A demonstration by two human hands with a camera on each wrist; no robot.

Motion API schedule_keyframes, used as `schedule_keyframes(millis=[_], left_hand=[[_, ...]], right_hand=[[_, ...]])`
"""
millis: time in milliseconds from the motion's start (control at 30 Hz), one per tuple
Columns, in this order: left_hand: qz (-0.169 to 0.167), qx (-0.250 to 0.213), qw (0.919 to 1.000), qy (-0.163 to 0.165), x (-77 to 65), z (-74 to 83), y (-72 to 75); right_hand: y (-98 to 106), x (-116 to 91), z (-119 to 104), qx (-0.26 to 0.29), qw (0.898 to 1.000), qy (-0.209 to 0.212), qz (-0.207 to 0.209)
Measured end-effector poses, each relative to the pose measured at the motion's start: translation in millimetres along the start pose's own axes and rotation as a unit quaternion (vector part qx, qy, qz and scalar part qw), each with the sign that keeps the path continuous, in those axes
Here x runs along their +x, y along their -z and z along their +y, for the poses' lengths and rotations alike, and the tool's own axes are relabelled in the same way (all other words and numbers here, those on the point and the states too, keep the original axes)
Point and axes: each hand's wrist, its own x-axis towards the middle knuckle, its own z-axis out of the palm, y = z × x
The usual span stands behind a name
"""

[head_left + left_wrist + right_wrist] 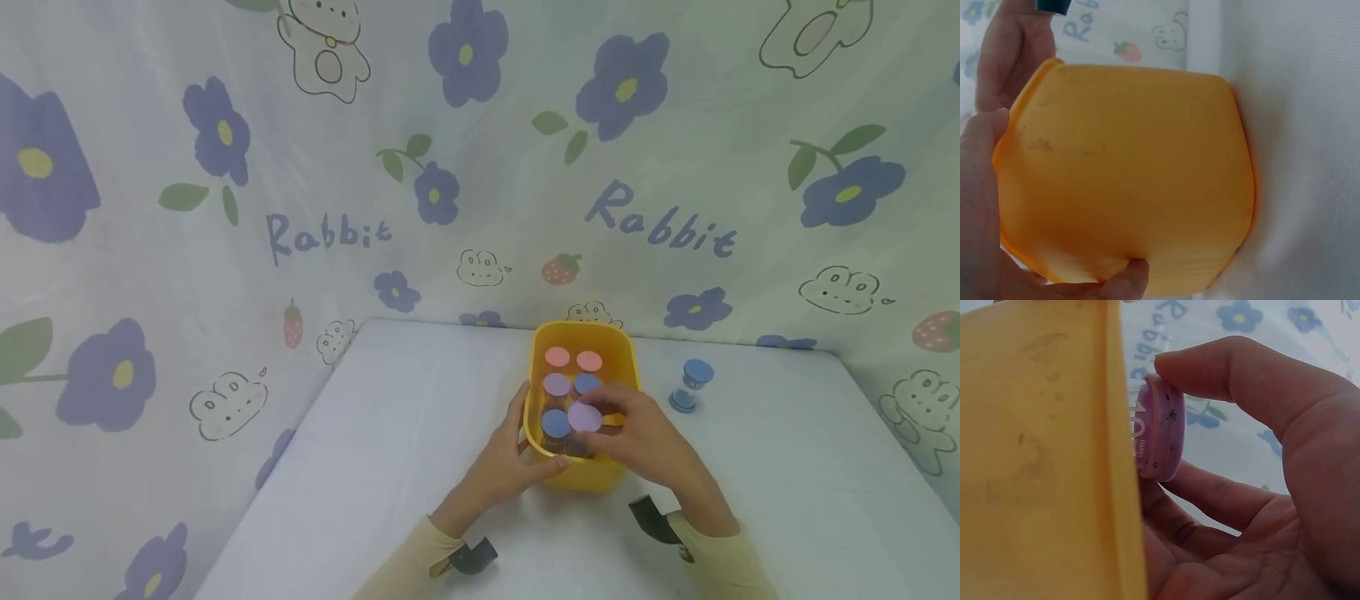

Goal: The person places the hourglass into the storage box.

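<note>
A yellow plastic bin (585, 477) stands on the table with several sand timers in it. My left hand (497, 468) grips the bin's near left corner, thumb over the front rim and fingers along the left side. Between thumb and fingers, my right hand (654, 439) pinches a purple-capped sand timer (585, 417) at its top cap. In the right wrist view, that timer's clear body shows a white "10", and its lower part is hidden behind the bin wall. Around it in the bin are two pink caps (557, 357), another purple cap (557, 384) and two blue caps (557, 423).
To the right of the bin, a blue sand timer (684, 401) stands on the white table (390, 433). A second blue cap (697, 372) tops it. Behind the table hangs a curtain (495, 167) printed with flowers and rabbits. Dark wrist mounts (474, 557) stick out from both sleeves.
</note>
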Motion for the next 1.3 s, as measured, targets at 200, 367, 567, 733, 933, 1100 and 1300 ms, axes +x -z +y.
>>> schedule_keyframes(millis=[200, 367, 567, 733, 933, 1100, 1300], left_hand=[[0.001, -0.001, 1.0, -0.003, 0.8, -0.5, -0.5], [0.002, 0.0, 1.0, -0.002, 0.8, -1.1, -0.9], [0.004, -0.003, 1.0, -0.004, 1.1, -1.7, -1.2], [0.004, -0.006, 1.0, -0.006, 1.0, -1.5, -1.5], [0.005, -0.005, 1.0, -0.006, 0.8, -1.6, -1.6], [0.005, -0.005, 1.0, -0.007, 0.9, -1.3, -1.5], [0.005, -0.007, 1.0, -0.005, 0.4, -1.0, -1.3]], right_hand=[[-3.1, 1.7, 1.4, -0.019, 1.0, 0.003, -0.005], [-4.6, 4.1, 4.1, -0.036, 0.999, 0.0, -0.013], [-8.3, 8.0, 4.2, -0.064, 0.998, -0.002, -0.014], [-9.9, 10.1, 2.8, -0.103, 0.995, 0.0, -0.011], [-9.6, 11.7, 1.2, -0.136, 0.99, -0.002, -0.019], [-12.2, 12.9, 0.0, -0.15, 0.988, -0.032, -0.023], [-14.9, 14.3, -0.6, -0.162, 0.986, -0.041, -0.027]])
